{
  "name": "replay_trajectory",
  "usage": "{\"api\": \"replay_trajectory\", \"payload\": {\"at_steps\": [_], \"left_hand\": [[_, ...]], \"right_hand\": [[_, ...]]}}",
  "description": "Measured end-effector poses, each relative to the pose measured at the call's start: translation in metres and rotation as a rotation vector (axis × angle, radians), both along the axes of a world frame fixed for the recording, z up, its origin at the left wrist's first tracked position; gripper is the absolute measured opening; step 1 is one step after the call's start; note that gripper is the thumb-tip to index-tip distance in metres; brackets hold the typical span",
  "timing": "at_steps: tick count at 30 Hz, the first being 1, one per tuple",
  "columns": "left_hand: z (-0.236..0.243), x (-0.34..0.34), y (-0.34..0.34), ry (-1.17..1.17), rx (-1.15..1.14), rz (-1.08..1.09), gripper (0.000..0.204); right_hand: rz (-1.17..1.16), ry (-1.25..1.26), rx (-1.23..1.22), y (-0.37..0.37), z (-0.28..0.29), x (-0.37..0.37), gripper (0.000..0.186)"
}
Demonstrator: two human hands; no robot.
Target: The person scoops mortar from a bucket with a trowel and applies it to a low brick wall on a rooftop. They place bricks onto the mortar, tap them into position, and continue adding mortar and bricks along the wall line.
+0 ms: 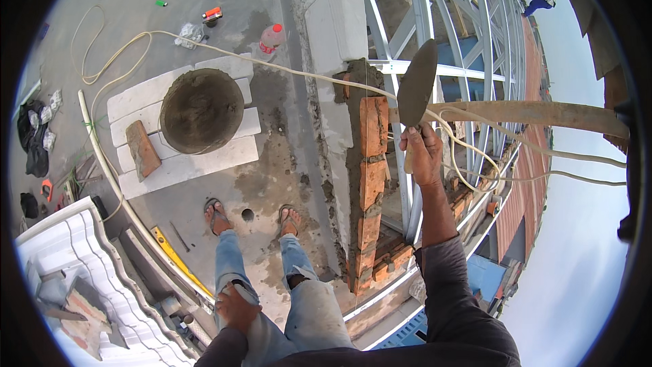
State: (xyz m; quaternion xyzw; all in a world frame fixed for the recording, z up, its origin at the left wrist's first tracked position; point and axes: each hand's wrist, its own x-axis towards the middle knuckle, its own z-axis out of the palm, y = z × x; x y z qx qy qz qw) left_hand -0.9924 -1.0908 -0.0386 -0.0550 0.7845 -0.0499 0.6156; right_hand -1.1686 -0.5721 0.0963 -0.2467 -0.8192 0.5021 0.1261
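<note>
Right hand (424,155) wraps its fingers round the handle of a trowel (417,85), whose grey blade extends beyond the fist, away from the body. Just left of this hand runs a narrow course of orange bricks (372,183) with mortar in the joints. Farther left, a mortar-smeared bucket (235,124) and a loose brick (143,151) rest on white blocks (190,175). Beyond the hand rises metal framing (422,0). Well below and left, the left hand (238,307) rests on the jeans (319,312); how far its fingers curl, I cannot tell.
</note>
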Motion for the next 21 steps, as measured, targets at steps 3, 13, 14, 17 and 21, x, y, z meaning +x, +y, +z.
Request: {"api": "replay_trajectory", "payload": {"at_steps": [3,13,14,17,21], "left_hand": [[-0.001,0.009,0.012,0.024,-0.023,0.003,0.136],[-0.007,0.017,0.054,0.043,-0.097,-0.061,0.134],[-0.007,0.016,0.056,0.043,-0.105,-0.038,0.134],[-0.007,0.015,0.062,0.043,-0.100,-0.113,0.132],[-0.008,0.014,0.076,0.047,-0.123,-0.282,0.132]], "right_hand": [[-0.048,-0.148,-0.080,0.028,0.000,-0.066,0.019],[-0.030,-0.222,-0.295,0.017,-0.027,0.144,0.011],[-0.113,-0.337,-0.321,0.015,-0.038,0.177,0.011],[-0.317,-0.598,-0.225,0.027,-0.082,0.260,0.017],[-0.486,-0.781,0.311,0.056,-0.155,0.330,0.040]]}}
